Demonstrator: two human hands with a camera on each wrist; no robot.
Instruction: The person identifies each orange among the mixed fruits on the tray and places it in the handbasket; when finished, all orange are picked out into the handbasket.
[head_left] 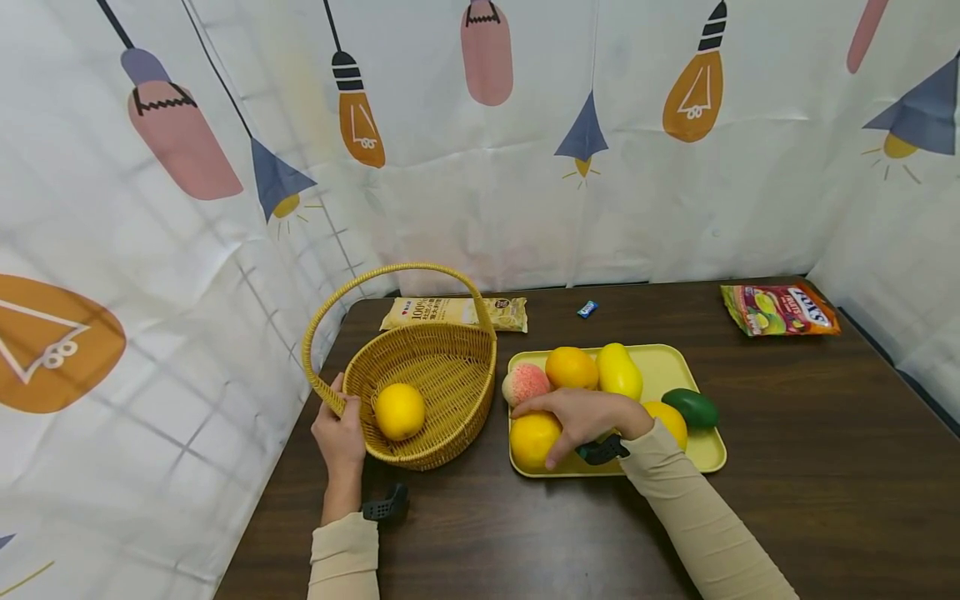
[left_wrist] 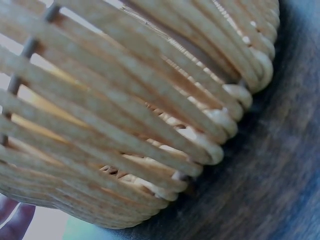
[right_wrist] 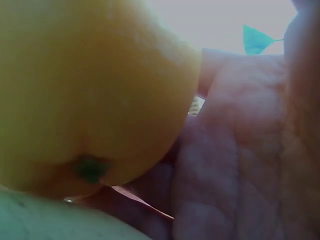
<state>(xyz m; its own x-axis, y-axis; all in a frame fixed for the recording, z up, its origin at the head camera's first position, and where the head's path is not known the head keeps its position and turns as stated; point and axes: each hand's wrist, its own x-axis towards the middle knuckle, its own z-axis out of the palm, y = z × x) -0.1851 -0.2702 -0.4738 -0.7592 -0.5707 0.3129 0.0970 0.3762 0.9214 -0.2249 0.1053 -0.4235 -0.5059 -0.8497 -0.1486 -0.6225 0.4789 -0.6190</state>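
I see the right forearm (head_left: 701, 517) slanting in from the lower right, the left forearm (head_left: 345, 546) reaching straight ahead. The wicker basket (head_left: 457, 362) is gripped by the left hand (head_left: 341, 435) at the left foot of its handle (head_left: 310, 346). Over the yellow tray (head_left: 670, 364) the right hand (head_left: 581, 414) arches, fingers and thumb curved round an orange (head_left: 532, 443) at the near left corner; I can't tell whether it's lifted.

a large yellow-orange fruit (right_wrist: 95, 95) fills the left side, blurred, with a green stem spot (right_wrist: 90, 169) near its lower edge. the right grip (right_wrist: 227, 145) holds it, palm beside, fingers (right_wrist: 155, 192) passing behind. a teal triangle (right_wrist: 255, 40) shows on the bright backdrop (right_wrist: 220, 22); a pale greenish surface (right_wrist: 50, 220) lies below.
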